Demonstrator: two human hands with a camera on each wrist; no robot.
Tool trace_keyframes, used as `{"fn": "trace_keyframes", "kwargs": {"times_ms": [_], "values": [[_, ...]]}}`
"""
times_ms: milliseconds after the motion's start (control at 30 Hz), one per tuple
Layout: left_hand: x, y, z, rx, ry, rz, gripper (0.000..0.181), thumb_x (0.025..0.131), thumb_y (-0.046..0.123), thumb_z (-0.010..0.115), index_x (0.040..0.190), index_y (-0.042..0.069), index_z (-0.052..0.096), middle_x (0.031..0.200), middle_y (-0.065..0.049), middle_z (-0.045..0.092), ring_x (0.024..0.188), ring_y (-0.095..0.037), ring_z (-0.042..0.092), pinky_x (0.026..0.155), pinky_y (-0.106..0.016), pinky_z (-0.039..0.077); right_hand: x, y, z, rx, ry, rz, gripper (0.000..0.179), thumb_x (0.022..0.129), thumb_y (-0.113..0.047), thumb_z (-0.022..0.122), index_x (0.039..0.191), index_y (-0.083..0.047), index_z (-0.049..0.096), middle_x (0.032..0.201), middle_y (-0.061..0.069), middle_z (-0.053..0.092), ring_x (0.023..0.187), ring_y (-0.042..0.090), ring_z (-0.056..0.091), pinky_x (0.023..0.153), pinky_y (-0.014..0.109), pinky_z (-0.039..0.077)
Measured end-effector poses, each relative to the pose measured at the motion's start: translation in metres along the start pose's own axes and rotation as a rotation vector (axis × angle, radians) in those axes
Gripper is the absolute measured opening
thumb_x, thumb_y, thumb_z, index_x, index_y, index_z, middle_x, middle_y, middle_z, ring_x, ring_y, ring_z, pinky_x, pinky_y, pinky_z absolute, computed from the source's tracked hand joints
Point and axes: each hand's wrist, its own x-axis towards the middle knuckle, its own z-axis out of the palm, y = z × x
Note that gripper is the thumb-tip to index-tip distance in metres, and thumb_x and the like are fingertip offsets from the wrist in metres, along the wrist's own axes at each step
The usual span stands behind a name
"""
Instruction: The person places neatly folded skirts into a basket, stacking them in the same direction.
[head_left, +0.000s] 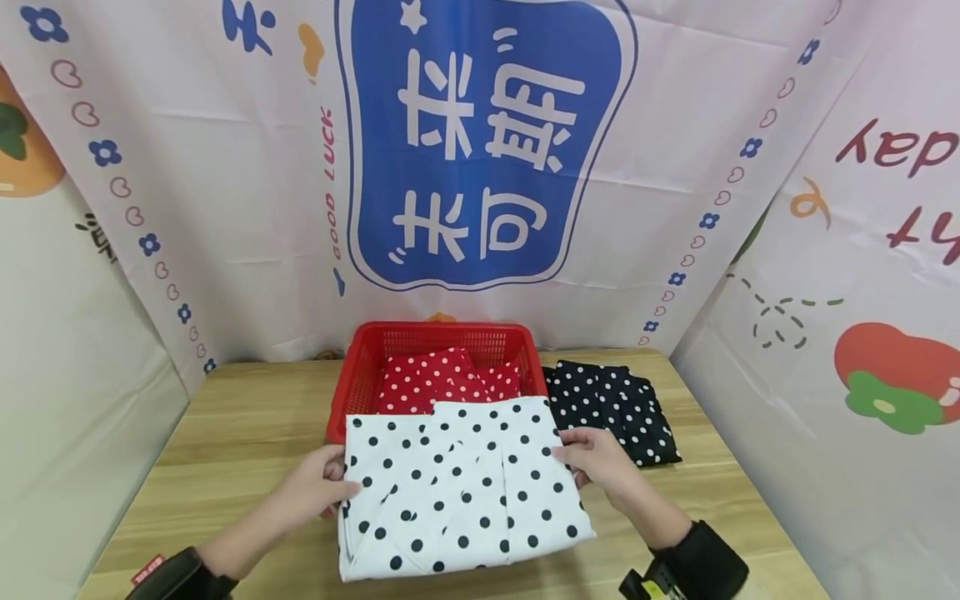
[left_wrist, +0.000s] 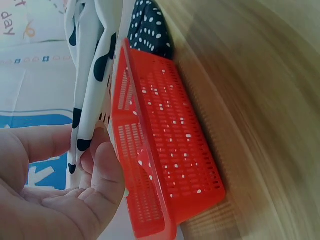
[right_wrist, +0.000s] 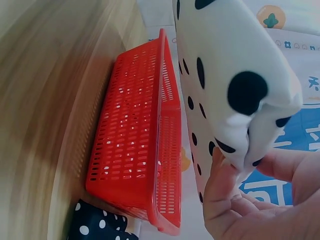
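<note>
A folded white cloth with black polka dots (head_left: 465, 483) is held up between both hands, overlapping the front of a red basket (head_left: 345, 392) in the head view. My left hand (head_left: 322, 483) pinches its left edge, thumb on top and fingers beneath; in the left wrist view the folded layers (left_wrist: 95, 75) are squeezed between thumb and fingers. At the opposite edge my right hand (head_left: 600, 467) pinches the cloth the same way, as the right wrist view shows. Inside the basket lies a red cloth with white dots (head_left: 435, 375), its lower part hidden behind the white one.
Right of the basket, a folded black cloth with white dots (head_left: 615, 408) lies on the wooden table (head_left: 255, 442). Printed white curtains (head_left: 247, 208) hang behind the table and along both sides. The basket stands near the table's back edge.
</note>
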Motion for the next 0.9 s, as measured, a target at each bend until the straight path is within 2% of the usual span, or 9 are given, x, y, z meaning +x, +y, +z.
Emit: {"fn": "trace_keyframes", "kwargs": {"times_ms": [267,633,900], "values": [[0.016,-0.001,-0.005,0.024,0.021,-0.002,0.053,0.088,0.001,0.064,0.130,-0.019,0.040,0.080,-0.009,0.061,0.067,-0.020,0.058,0.060,-0.036,0.053,0.018,-0.004,0.002,-0.009,0.005,0.025,0.035,0.091,-0.005,0.062,0.122,0.010,0.058,0.085,0.011,0.068,0.065,0.019,0.062,0.059,0.029,0.055],[0.033,0.002,-0.010,0.064,0.042,-0.001,0.053,0.089,0.001,0.063,0.132,-0.019,0.038,0.086,-0.012,0.059,0.071,-0.020,0.057,0.062,-0.034,0.053,0.038,-0.007,0.004,0.010,0.011,0.041,0.034,0.092,-0.006,0.062,0.122,0.009,0.059,0.086,0.010,0.069,0.064,0.016,0.061,0.060,0.030,0.054],[0.048,0.004,-0.015,0.041,0.040,-0.044,0.053,0.091,0.002,0.062,0.133,-0.019,0.037,0.094,-0.018,0.058,0.079,-0.022,0.058,0.069,-0.037,0.055,0.053,-0.010,0.008,0.034,0.011,0.053,0.033,0.093,-0.008,0.062,0.123,0.008,0.059,0.086,0.011,0.068,0.063,0.016,0.061,0.056,0.026,0.053]]}}
